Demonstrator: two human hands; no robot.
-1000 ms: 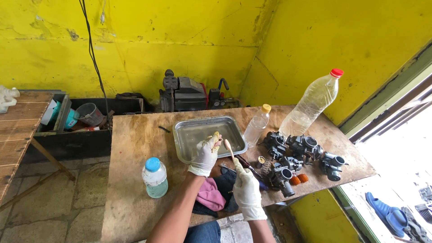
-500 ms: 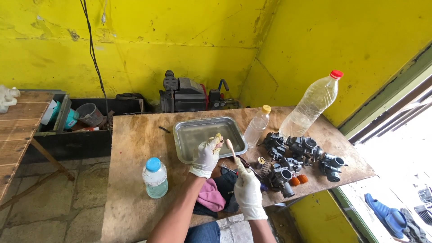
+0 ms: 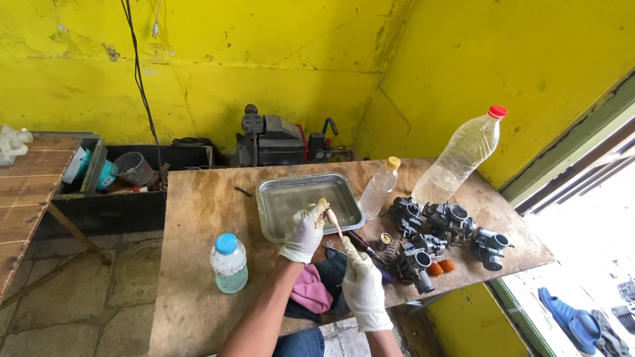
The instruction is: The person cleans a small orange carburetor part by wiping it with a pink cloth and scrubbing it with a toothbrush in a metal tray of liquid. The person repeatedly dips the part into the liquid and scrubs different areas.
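Seen from above, a person in pale latex gloves works at a worn plywood table (image 3: 198,218) set against yellow walls. The left hand (image 3: 305,231) is curled closed around a small yellowish part (image 3: 322,203), only its tip showing above the fingers (too little is visible to tell its shape). The part sits near the middle of the table, over the front edge of a shallow metal tray (image 3: 278,198) holding a film of liquid. The right hand (image 3: 360,281), at about five o'clock from the left, grips a slim pale brush (image 3: 335,223) whose tip angles up toward eleven o'clock, close to the part. At three o'clock from the hands lies a cluster of dark grey carburetors (image 3: 436,228). A small clear bottle with a yellow cap (image 3: 380,185) stands just beside the tray at two o'clock, a large tilted bottle with a red cap (image 3: 463,155) beyond it. At nine o'clock stands a blue-capped bottle (image 3: 229,263). Pink and dark rags (image 3: 311,294) lie under the forearms.
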